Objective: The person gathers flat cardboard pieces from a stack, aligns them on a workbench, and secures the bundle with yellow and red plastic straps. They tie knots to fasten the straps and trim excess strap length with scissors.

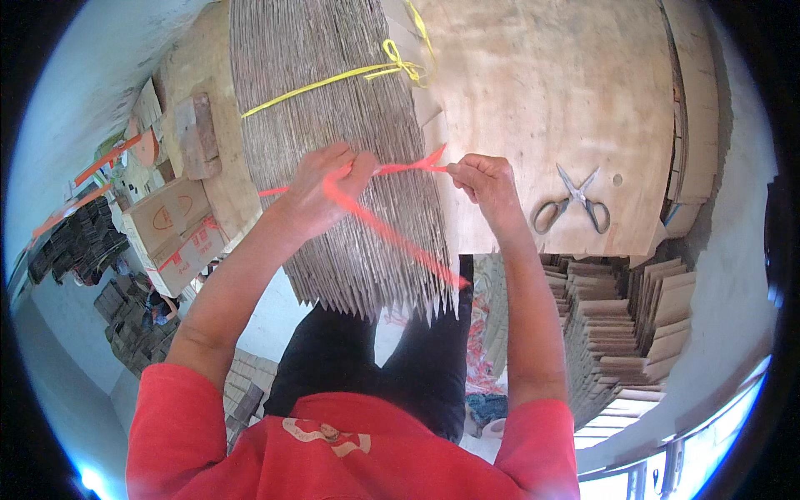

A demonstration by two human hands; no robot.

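A long stack of folded cardboard sheets [333,100], edges upward, lies on the wooden table with its near end jutting past the table's front edge. Across it runs a red plastic strap [406,168]. My left hand [333,179] is closed on the strap over the stack's middle, and a loose red tail hangs from it toward the near right. At the stack's right side my right hand [486,183] pinches the other strap end. Farther up, a yellow strap [321,86] is tied round the stack in a bow. Open scissors [573,200] rest right of my right hand.
Beneath everything is a plywood table [542,83]. A brick-like block [197,136] sits on its left part. Cardboard boxes [175,233] stand beyond the left edge. Stacks of folded cardboard [621,325] fill the floor below at the right.
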